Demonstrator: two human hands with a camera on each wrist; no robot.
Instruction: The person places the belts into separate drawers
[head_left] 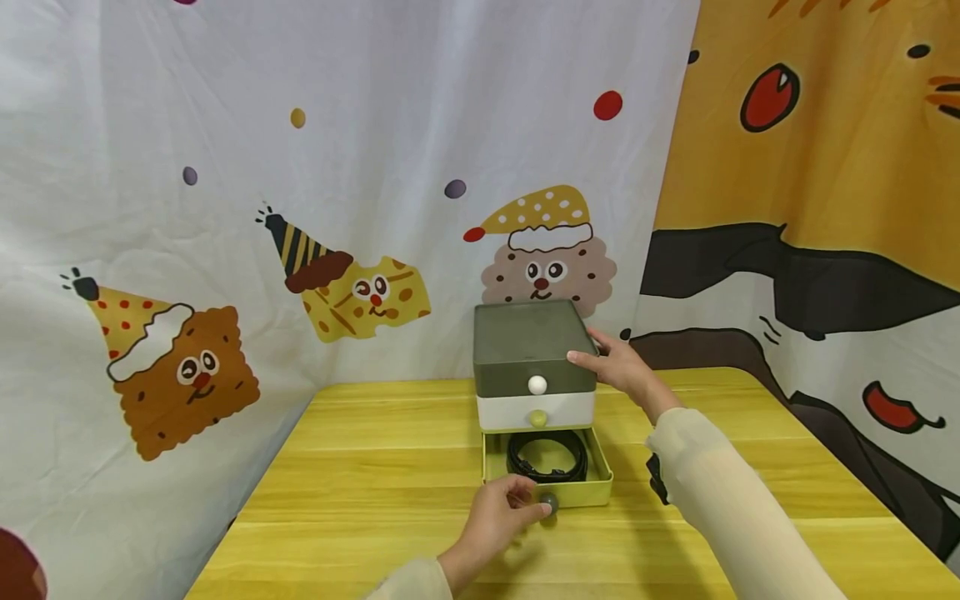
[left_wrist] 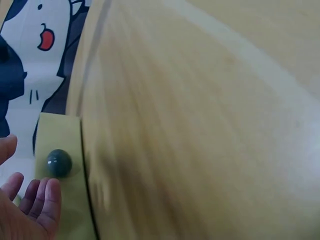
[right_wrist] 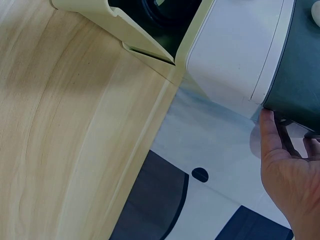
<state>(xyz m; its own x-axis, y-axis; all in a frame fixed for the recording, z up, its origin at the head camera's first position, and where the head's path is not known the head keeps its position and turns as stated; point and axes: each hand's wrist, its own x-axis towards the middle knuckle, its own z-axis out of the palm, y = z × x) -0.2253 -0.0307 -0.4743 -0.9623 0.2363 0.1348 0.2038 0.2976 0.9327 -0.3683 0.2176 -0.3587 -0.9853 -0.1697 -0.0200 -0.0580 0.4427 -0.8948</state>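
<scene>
A small three-tier drawer box has a dark green top (head_left: 532, 333), a white middle tier (head_left: 495, 412) and a yellow-green bottom drawer (head_left: 585, 495) pulled out. Inside that drawer lies a coiled black cable (head_left: 516, 463). My left hand (head_left: 495, 518) is at the drawer's grey knob (head_left: 550, 502); its fingers are loosely bent beside the knob, not closed round it, in the left wrist view. At the upper right side of the box, my right hand (head_left: 622, 367) rests its fingertips against the green tier, thumb by the front corner, fingers extended.
The box stands toward the back of a wood-grain table (head_left: 375, 483). Behind it hangs a white curtain (head_left: 390, 125) with cartoon prints, and an orange and black patterned one (head_left: 712, 183) hangs at the right. White and yellow-green knobs mark the upper two drawers.
</scene>
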